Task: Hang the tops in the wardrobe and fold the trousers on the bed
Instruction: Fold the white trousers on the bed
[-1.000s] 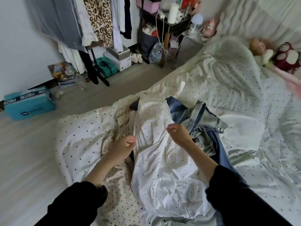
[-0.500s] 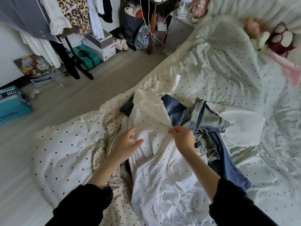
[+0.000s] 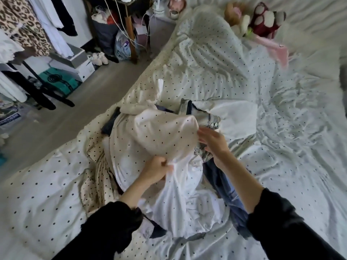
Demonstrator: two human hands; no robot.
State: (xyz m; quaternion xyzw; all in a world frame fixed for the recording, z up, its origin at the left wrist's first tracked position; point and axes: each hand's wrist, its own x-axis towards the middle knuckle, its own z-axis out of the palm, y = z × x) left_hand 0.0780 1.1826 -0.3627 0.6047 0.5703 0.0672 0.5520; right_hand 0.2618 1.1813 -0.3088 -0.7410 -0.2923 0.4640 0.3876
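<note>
A white polka-dot top (image 3: 150, 139) lies bunched on a pile of clothes in the middle of the bed (image 3: 281, 166). My left hand (image 3: 155, 170) grips a fold of this top near its lower part. My right hand (image 3: 212, 141) touches the top's right edge with its fingers spread, over light-wash jeans (image 3: 204, 117). Darker blue jeans (image 3: 225, 186) run from under the pile toward my right arm. A cream dotted garment (image 3: 97, 166) lies at the pile's left. Clothes on the rack (image 3: 24, 30) hang at the upper left.
Shoe boxes (image 3: 75, 62), a teal box (image 3: 58, 81) and the rack's black feet stand on the floor left of the bed. A cluttered side table with cables (image 3: 129, 25) stands at the back. Soft toys (image 3: 262, 19) lie at the bed's head.
My left hand has moved right and taken hold of the white top's fabric. The top has been gathered and puffed up. My view has tilted down and closer to the pile.
</note>
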